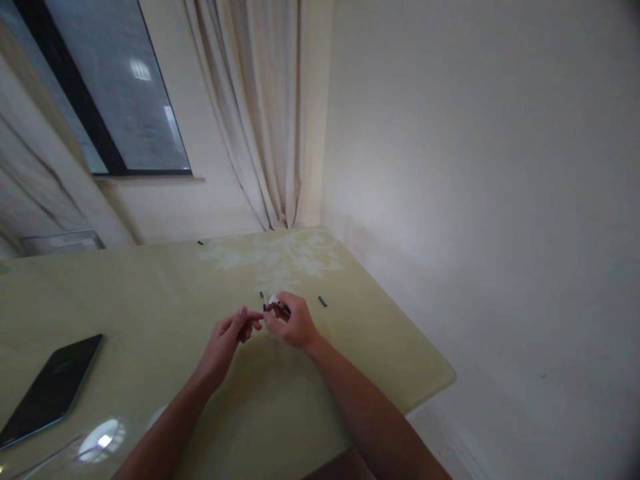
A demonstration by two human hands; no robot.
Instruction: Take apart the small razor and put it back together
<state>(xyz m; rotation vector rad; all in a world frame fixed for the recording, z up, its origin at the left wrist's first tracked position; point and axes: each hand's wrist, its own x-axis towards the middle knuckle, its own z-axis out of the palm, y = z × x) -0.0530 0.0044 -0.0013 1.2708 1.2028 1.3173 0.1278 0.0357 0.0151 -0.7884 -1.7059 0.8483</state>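
Over the table, my right hand (294, 321) is closed on a small dark object (283, 309), too small to name; something small and white (273, 299) shows beside its fingers. My left hand (239, 327) is just to the left, its index finger stretched out to the right hand's fingertips. Whether it touches or holds anything there is too small to tell. A thin dark-and-light piece (263, 297) shows just beyond the fingertips. On the table to the right of my right hand lies a short dark cylindrical piece (323, 301).
The pale green glossy table (400, 353) has a rounded right corner close to the wall. A black tablet-like device (53, 387) lies at the left. Another small dark piece (201, 243) is near the back edge. Curtains (270, 113) hang behind, beside a window (115, 87).
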